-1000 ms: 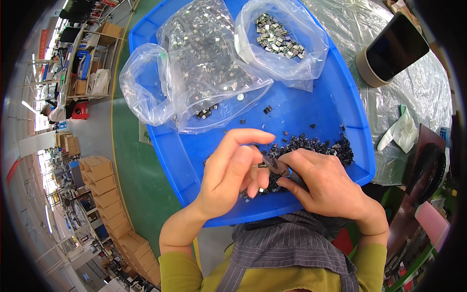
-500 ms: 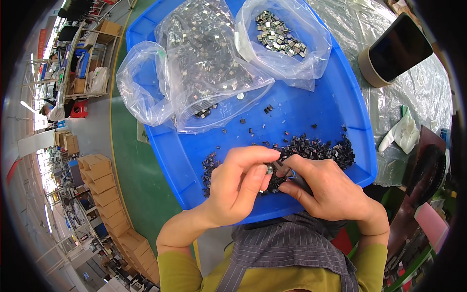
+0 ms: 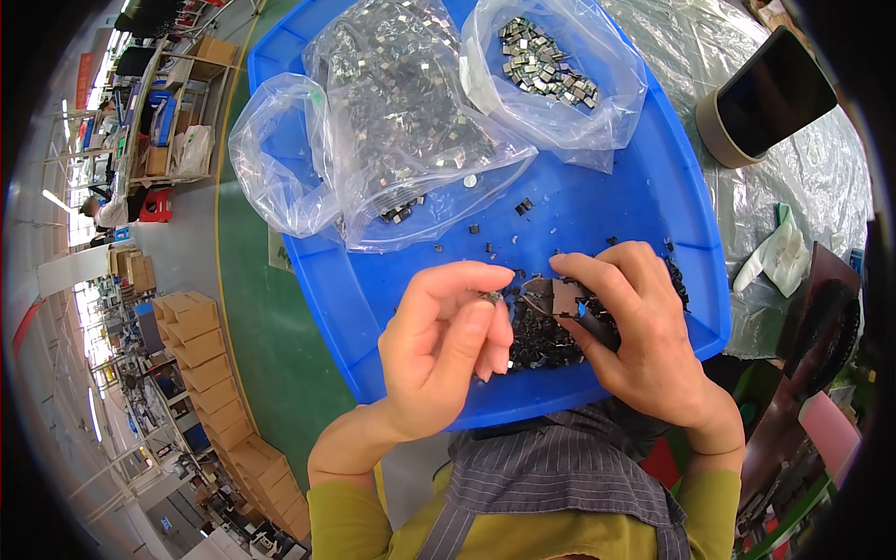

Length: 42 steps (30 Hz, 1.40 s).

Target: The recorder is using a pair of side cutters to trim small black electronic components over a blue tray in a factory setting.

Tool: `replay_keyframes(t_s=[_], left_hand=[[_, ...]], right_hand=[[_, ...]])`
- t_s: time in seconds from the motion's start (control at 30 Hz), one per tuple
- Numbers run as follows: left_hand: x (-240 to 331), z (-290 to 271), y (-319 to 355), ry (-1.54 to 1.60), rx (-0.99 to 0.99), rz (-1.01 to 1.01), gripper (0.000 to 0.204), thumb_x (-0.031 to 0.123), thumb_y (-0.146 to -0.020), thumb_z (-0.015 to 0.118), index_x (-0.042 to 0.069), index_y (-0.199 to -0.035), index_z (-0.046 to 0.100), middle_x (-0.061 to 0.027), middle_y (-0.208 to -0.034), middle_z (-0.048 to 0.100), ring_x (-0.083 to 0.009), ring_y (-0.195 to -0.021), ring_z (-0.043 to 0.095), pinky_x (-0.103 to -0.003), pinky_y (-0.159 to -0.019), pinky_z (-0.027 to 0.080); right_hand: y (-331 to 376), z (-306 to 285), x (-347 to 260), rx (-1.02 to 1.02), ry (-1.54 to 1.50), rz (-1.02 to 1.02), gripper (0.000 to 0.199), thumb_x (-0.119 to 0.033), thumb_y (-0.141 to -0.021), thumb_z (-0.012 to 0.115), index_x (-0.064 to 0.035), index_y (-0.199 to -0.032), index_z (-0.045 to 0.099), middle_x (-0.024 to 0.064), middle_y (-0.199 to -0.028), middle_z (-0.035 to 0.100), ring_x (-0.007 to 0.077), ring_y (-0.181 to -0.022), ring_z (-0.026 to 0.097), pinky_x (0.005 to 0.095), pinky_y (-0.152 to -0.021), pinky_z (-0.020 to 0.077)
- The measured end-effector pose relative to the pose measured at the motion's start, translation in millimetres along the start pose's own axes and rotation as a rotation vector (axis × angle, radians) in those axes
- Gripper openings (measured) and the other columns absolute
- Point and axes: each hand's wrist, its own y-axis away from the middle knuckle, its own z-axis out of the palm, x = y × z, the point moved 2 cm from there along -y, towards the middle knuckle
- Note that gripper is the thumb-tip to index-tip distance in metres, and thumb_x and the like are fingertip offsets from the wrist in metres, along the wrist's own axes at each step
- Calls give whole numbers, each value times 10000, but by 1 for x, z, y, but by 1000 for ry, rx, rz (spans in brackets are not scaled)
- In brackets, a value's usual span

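Observation:
Between the thumb and fingers of my left hand is a small shiny metal part, mostly covered by the fingertips. My right hand is wrapped round a pair of pliers with a grey-brown head and dark and blue handles. The pliers' head lies to the right of the metal part, apart from it; their jaw tips are hard to make out. Both hands are above the near part of a blue tray. Beneath them lies a heap of small black pieces.
In the tray's far part, a clear bag full of small metal parts lies beside an open bag of similar parts and another clear bag. A phone in a holder and a white glove are on the right. Cardboard boxes line the left.
My hands have drawn apart. The pliers have turned and moved right, away from the metal part, while my left hand has shifted slightly left with it.

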Motion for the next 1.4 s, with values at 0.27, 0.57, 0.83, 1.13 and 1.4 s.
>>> replay_keyframes(t_s=[0.27, 0.57, 0.83, 1.13, 1.4], left_hand=[[12, 0, 2, 38, -1, -132, 255, 22, -1004, 435, -17, -1255, 463, -94, -872, 630, -99, -614, 609, -197, -502, 452], [16, 1, 0, -8, -20, -202, 259, -8, -985, 454, -17, -1243, 470, -94, -819, 645, -102, -596, 624, -202, -513, 484], [14, 4, 0, -159, -14, -139, 230, 47, -997, 438, -17, -1218, 444, -109, -787, 657, -144, -568, 641, -208, -472, 475], [11, 3, 1, -259, -54, -69, 245, 6, -987, 434, -21, -1231, 422, -119, -830, 668, -132, -617, 654, -189, -498, 475], [12, 4, 2, -309, -68, -34, 245, -5, -984, 430, -30, -1227, 419, -125, -828, 669, -133, -624, 658, -187, -505, 477]], right_hand=[[0, 1, -4, 64, 170, -58, 545, -38, -669, 761, -107, -1188, 610, 79, -911, 487, 257, -830, 502, 379, -708, 374], [0, 2, -4, 81, 223, -74, 530, -61, -674, 761, -110, -1184, 624, 72, -911, 481, 250, -826, 498, 381, -707, 368], [1, 2, -4, 74, 233, -65, 522, -70, -685, 755, -106, -1190, 624, 75, -929, 486, 255, -845, 500, 391, -740, 379], [1, 2, -3, 82, 238, -67, 512, -75, -687, 751, -99, -1182, 626, 77, -921, 488, 257, -845, 500, 397, -744, 381], [4, 2, -3, 33, 232, -73, 608, 42, -603, 729, -82, -1184, 597, 95, -934, 504, 290, -845, 507, 401, -725, 385]])
